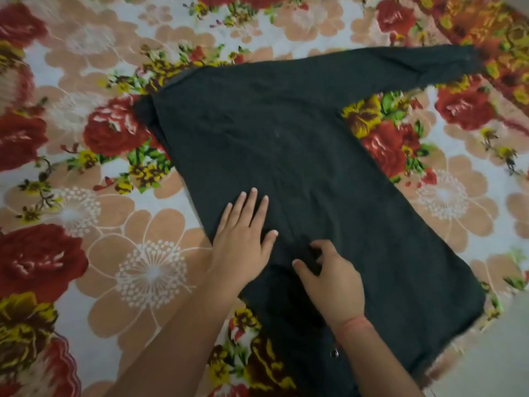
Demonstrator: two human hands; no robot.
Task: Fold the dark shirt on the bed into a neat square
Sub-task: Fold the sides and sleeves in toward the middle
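The dark shirt (pixel 300 156) lies spread on the bed, running from upper left to lower right. One long sleeve stretches out to the upper right. The other side is folded in, so the left edge is straight. My left hand (pixel 243 239) rests flat on the shirt near its left edge, fingers apart. Just right of it, my right hand (pixel 332 279) has its fingers curled and pinches a small ridge of the dark fabric. A red thread band circles my right wrist. A metal snap (pixel 334 353) shows on the cloth beside my right forearm.
The bed (pixel 120 253) is covered with a floral sheet in red, peach and white. A patterned orange cloth (pixel 492 32) lies at the upper right corner. The bed's edge and pale floor (pixel 492 365) show at the lower right.
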